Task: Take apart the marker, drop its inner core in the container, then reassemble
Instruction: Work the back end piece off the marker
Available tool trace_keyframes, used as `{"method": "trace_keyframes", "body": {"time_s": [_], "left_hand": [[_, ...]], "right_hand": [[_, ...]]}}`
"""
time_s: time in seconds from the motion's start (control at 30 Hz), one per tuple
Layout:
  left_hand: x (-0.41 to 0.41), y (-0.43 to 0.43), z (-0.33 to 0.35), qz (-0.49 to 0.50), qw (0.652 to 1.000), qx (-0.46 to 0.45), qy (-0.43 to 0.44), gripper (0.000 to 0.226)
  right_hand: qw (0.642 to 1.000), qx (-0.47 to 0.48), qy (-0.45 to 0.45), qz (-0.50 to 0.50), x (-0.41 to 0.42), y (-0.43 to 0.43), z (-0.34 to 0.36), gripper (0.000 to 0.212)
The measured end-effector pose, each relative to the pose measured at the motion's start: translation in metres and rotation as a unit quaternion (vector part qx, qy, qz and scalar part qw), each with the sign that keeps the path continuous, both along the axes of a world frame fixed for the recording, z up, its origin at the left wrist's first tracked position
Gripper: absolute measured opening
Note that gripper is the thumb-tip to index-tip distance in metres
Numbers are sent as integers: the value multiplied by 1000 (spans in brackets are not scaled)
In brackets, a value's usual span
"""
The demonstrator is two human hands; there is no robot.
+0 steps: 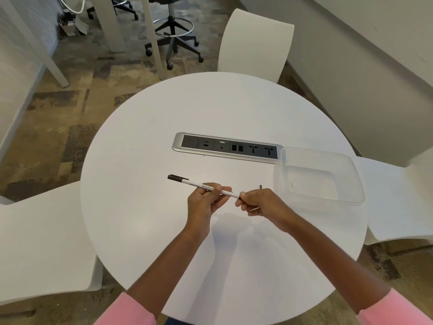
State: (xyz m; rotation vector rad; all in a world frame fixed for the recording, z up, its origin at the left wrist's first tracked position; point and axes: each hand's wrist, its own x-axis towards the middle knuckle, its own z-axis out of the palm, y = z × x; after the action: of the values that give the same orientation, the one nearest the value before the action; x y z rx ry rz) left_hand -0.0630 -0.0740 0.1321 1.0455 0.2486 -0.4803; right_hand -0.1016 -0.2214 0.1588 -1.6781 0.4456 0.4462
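above a round white table (145, 231), the left hand (202, 202) pinches a thin, light, stiff marker (201, 185) mid-barrel while the right hand (260, 202) clasps its rear end, beside an empty clear container (356, 184).

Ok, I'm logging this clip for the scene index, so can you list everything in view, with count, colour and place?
Table: one, white, round, centre.
Marker: one, white barrel with black cap at its left end, held above the table.
Container: one, clear plastic, right side of the table, looks empty.
Socket panel: one, silver and dark grey, set into the table's far half.
Small dark piece: one, just behind the right hand; cannot tell what it is.
White chairs: three, around the table.
Office stool: one, black, on castors, far floor.
Sleeves: two, pink.
Left hand: grips the barrel's middle.
Right hand: grips the barrel's right end.
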Motion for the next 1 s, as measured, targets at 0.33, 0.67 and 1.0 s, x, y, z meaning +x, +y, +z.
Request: {"method": "trace_keyframes", "body": {"time_s": [0.33,0.67,1.0], "left_hand": [[0,6,2,19,999,-24,23,9],[1,4,1,8,999,-10,33,10],[6,4,-2,-20,1000,6,13,10]], "right_hand": [[792,-502,-345,39,-13,19,-30,11],[810,-478,-334,63,-4,19,-28,11],[953,-270,-114,69,7,11,-5,22]]}}
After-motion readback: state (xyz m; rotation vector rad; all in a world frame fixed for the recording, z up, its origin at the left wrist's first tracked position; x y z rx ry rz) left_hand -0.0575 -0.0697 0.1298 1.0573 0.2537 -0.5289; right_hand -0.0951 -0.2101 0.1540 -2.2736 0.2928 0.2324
